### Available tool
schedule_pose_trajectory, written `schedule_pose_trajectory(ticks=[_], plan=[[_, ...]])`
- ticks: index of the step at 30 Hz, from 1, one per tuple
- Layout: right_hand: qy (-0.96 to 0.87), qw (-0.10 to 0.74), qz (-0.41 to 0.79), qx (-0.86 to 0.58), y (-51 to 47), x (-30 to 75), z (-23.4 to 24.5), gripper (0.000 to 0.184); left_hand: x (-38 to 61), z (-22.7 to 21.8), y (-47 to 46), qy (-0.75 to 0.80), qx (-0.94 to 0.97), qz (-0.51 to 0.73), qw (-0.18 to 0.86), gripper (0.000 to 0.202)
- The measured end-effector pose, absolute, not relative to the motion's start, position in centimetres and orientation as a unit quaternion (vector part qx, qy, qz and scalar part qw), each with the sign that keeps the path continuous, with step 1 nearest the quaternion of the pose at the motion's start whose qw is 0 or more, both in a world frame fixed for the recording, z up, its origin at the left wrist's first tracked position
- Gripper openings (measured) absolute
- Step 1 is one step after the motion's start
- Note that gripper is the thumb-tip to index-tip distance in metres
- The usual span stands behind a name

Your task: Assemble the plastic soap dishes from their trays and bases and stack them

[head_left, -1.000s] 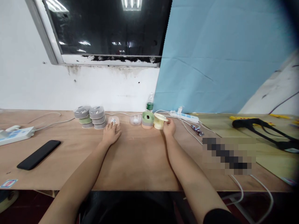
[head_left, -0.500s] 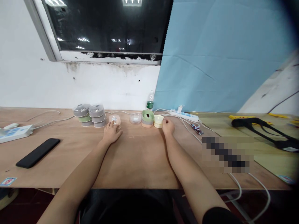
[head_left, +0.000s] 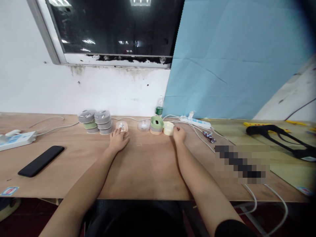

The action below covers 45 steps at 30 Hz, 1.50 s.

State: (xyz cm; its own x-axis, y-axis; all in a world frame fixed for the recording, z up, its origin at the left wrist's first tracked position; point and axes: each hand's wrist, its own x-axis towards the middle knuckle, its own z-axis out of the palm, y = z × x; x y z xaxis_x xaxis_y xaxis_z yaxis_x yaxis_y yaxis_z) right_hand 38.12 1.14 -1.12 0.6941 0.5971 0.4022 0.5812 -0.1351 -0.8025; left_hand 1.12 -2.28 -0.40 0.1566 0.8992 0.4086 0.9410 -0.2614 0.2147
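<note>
Tight on the counter (head_left: 145,168)!

Left hand (head_left: 118,140) spreads fingers over the round pink plastic container (head_left: 122,125); right hand (head_left: 179,134) curls its fingers beside the round cream plastic container (head_left: 168,129), grip unclear. A sideways shove could topple the adjacent green-topped plastic stack (head_left: 156,127).

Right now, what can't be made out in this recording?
All in the head view:
Right hand: whether the curled fingers pinch anything or touch the yellow box; too small.
Pink box: its near-left part, covered by the left hand.
Bottle: its base, behind the green box.
Dark item: what it is; pixelated.
Power strip: one end, cut off by the left edge.
</note>
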Motion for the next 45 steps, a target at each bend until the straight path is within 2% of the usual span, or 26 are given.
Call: schedule_pose_trajectory(ticks=[4, 8, 11, 14, 16, 20, 25, 28, 33, 37, 39, 42, 45], plan=[[-0.379, 0.564, -0.037, -0.733, 1.0, 37.9, -0.8, 0.031, 1.7, 0.4, -3.0, -0.560, -0.788, -0.242, 0.084, 0.042], [-0.402, 0.583, -0.101, -0.699, 0.6, 36.9, -0.2, 0.033, 2.7, 1.3, -3.9, -0.449, -0.852, -0.265, 0.048, 0.041], [-0.472, 0.565, -0.135, -0.663, 0.3, 35.5, -0.1, 0.034, 3.4, 1.5, -4.3, -0.393, -0.877, -0.276, 0.018, 0.044], [-0.584, 0.526, -0.152, -0.599, -0.1, 33.2, -0.2, 0.032, 3.4, 1.1, -4.2, -0.418, -0.864, -0.280, 0.023, 0.055], [-0.660, 0.490, -0.148, -0.550, -0.7, 31.1, -0.2, 0.029, 3.0, 0.8, -3.9, -0.456, -0.849, -0.264, 0.022, 0.060], [-0.795, 0.406, -0.096, -0.440, -2.2, 26.7, -0.2, 0.028, 1.9, 0.4, -3.5, -0.482, -0.845, -0.231, 0.002, 0.056], [-0.878, 0.335, 0.003, -0.343, -3.3, 23.6, 0.1, 0.047, 1.7, 0.2, -3.2, -0.467, -0.851, -0.241, 0.002, 0.057], [-0.872, 0.333, 0.022, -0.357, -3.4, 23.8, 0.2, 0.050, 1.6, 0.3, -2.9, -0.468, -0.835, -0.289, -0.012, 0.053], [-0.829, 0.399, -0.034, -0.390, -3.2, 24.6, -0.1, 0.056, 1.5, 1.3, -3.3, -0.402, -0.805, -0.435, -0.042, 0.049], [-0.822, 0.423, -0.090, -0.370, -3.2, 24.0, -0.4, 0.057, 2.8, 2.0, -4.7, -0.383, -0.734, -0.545, -0.133, 0.045], [-0.836, 0.402, -0.117, -0.355, -3.2, 23.7, -0.4, 0.051, 3.7, 2.1, -5.0, -0.377, -0.670, -0.597, -0.229, 0.048], [-0.871, 0.342, -0.138, -0.325, -3.3, 23.7, -0.1, 0.029, 4.3, 2.1, -4.6, -0.369, -0.589, -0.626, -0.353, 0.057], [-0.891, 0.311, -0.146, -0.295, -3.5, 23.6, 0.2, 0.027, 4.2, 2.0, -3.6, -0.374, -0.545, -0.622, -0.420, 0.066]])
